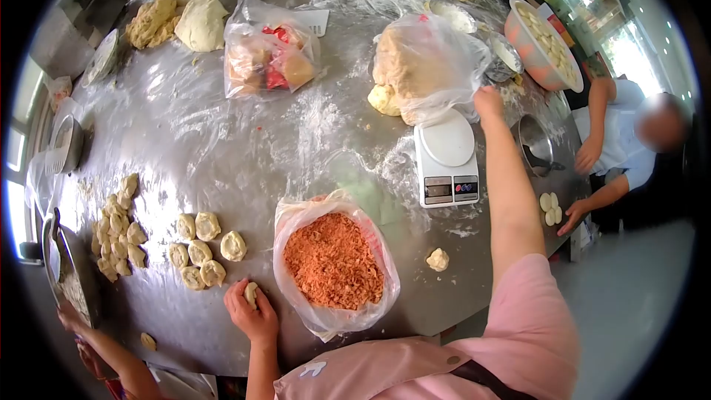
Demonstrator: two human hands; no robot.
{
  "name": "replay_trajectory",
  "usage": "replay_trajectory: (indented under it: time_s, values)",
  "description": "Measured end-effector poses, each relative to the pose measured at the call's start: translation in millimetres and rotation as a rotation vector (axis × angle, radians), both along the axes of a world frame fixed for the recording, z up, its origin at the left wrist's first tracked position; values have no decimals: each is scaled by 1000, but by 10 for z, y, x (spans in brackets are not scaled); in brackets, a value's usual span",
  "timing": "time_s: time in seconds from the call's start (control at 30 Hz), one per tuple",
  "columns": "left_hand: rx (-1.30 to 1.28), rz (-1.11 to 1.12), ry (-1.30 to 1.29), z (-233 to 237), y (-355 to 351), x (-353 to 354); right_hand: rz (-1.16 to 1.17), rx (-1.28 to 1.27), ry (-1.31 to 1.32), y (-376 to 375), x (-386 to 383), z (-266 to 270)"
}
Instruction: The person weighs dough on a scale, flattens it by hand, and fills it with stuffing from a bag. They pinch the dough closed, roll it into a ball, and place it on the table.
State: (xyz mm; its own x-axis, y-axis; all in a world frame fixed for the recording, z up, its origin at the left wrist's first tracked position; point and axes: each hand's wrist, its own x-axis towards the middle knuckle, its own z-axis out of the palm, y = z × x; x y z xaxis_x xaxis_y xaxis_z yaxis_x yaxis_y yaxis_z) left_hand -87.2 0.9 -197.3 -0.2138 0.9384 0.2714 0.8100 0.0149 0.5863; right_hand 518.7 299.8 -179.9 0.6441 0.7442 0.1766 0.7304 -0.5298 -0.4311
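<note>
On the left, a floured tabletop (222, 152) has open room behind the filled dough rounds (200, 252), and just right of them, near the front edge, the left hand (252, 312) has its grip curled around a small dough piece (252, 295). Next comes the open bag of orange filling (335, 261), then bare metal around a lone dough lump (438, 259). Beyond the white scale (447, 157), the right hand (488, 102) reaches the edge of the plastic bag over a large dough mass (418, 67), its finger closure too unclear to tell.
</note>
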Motion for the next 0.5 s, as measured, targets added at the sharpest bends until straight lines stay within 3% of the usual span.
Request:
replay_trajectory:
  time_s: [0.03, 0.07, 0.13, 0.17, 0.23, 0.37, 0.47, 0.5]
  values:
    - [-6, 7, -1, -7, -2, -4, -20, 97, 316, 6, -66, -102]
    - [-9, 10, -6, -14, -9, -1, -14, 115, 441, 81, 30, -299]
    - [0, 11, -19, -49, -23, -4, -4, 8, 279, 31, -258, -68]
    - [2, 4, -20, -52, -20, 2, 3, 71, 289, 22, -395, 48]
    - [-1, 3, -17, -38, -15, -2, 47, -52, 189, 233, -289, 25]
    - [-12, 6, 18, -25, -30, -3, 72, 437, 766, 571, -779, 564]
    - [-28, 11, 14, -2, -13, 9, 257, 387, 764, 972, -1170, 1052]
    - [-27, 9, 14, 7, -10, 12, 294, 345, 613, 1236, -1216, 1138]
